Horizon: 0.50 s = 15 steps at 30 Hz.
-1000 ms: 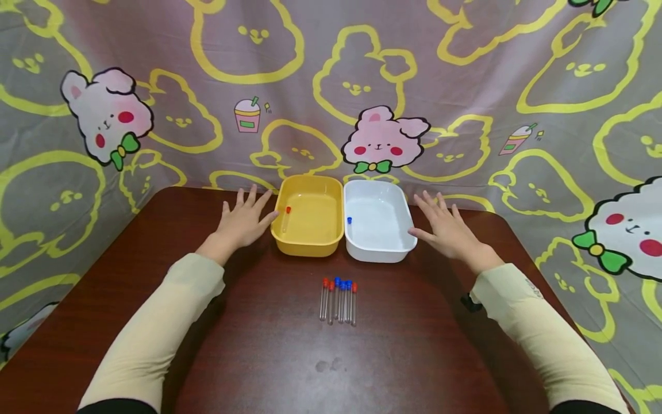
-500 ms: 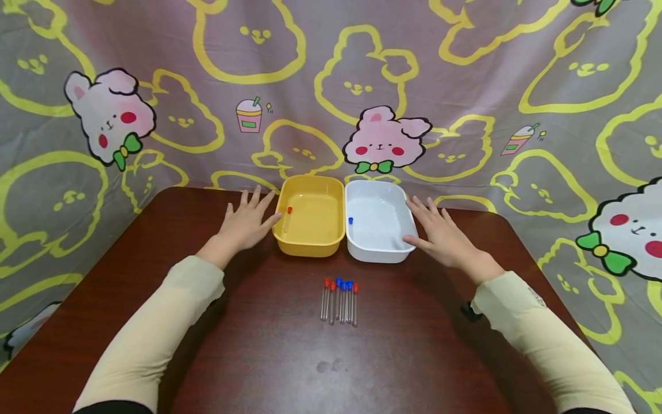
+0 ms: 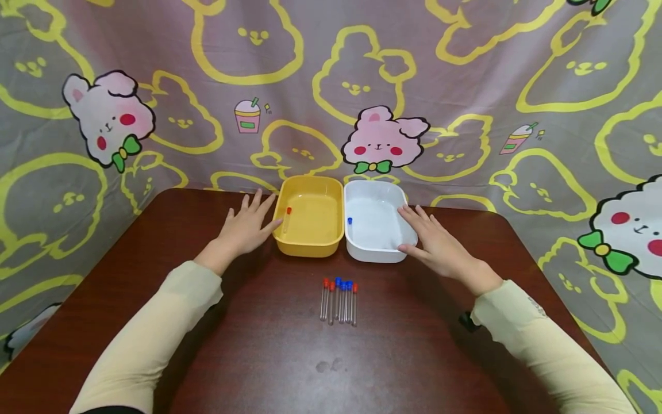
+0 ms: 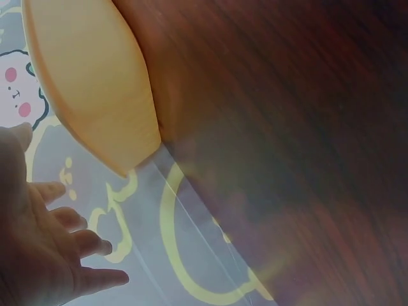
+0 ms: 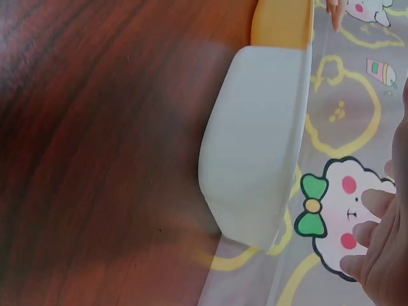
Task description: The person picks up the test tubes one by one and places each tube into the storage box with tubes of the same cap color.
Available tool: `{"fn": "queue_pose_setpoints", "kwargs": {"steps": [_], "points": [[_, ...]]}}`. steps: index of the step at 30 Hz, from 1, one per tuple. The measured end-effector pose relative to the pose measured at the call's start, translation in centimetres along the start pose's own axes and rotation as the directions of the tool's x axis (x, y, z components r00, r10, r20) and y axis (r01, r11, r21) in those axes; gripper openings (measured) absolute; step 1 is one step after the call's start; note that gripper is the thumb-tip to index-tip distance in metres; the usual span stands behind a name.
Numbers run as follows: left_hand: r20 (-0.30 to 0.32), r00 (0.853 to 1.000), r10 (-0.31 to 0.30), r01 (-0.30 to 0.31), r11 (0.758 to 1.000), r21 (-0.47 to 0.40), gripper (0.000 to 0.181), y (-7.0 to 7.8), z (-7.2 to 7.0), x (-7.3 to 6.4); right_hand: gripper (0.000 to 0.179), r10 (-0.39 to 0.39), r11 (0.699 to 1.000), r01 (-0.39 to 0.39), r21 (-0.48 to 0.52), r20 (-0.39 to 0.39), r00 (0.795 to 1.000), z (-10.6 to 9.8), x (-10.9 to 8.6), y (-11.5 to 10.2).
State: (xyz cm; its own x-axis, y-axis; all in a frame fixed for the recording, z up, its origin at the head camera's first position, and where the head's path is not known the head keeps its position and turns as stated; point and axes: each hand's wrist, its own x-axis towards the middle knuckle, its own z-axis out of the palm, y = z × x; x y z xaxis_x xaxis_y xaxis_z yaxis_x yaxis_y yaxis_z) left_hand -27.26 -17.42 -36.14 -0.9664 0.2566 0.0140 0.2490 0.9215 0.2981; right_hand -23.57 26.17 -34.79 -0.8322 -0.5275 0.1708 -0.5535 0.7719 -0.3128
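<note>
My left hand (image 3: pixel 243 227), fingers spread, is at the left side of a yellow plastic bin (image 3: pixel 315 249), its thumb overlapping the rim in the head view. My right hand (image 3: pixel 437 244) is spread at the right side of a white bin (image 3: pixel 374 255), thumb and fingertips over its rim. Inside the yellow bin lies a red-capped test tube (image 3: pixel 287 218); the white bin holds a blue-capped one (image 3: pixel 350 221). In front of the bins, several test tubes (image 3: pixel 338 303) with red or blue caps lie side by side. Neither hand holds anything.
The bins stand side by side at the back of a dark brown wooden table (image 3: pixel 258 356). Behind it hangs a patterned cloth (image 3: pixel 289 98) with cartoon animals. A small dark object (image 3: pixel 469 322) shows beneath the right cuff.
My right hand has shifted left, from beside the white bin to over its right rim. The left hand has barely moved. Bins and tubes lie as before.
</note>
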Motion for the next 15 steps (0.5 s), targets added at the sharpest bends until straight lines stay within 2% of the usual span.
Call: {"fn": "queue_pose_setpoints", "kwargs": {"steps": [15], "points": [[0.01,1.0,0.009,-0.009,1.0,-0.03,0.078,0.3,0.5,-1.0,0.083,-0.109,0.991,0.109,0.084,-0.004,0.994,0.6,-1.1,-2.4]]}}
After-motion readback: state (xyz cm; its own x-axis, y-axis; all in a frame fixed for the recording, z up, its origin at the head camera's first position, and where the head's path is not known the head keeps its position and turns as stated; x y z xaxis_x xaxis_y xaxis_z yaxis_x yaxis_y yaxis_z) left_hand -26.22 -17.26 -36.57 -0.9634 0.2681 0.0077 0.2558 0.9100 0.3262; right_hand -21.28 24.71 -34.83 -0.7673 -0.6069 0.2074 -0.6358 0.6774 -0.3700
